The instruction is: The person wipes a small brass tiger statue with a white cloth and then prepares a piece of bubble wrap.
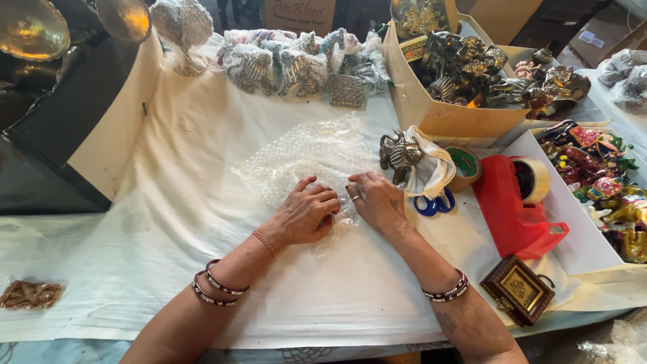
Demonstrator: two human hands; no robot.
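Left hand (306,212) curled, right hand (377,200) flat, both pressing bubble wrap sheet (303,158) on white cloth (168,222); metal elephant figurine (399,154) just beside right hand

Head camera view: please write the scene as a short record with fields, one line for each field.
left hand: left hand lies flat on the bubble wrap, fingers curled
right hand: right hand presses the same sheet, a ring on one finger
surface: white cloth over the table
near right hand: metal elephant figure partly wrapped in cloth, blue-handled scissors
further right: red tape dispenser, small framed plaque
behind: cardboard box of metal figures, wrapped items
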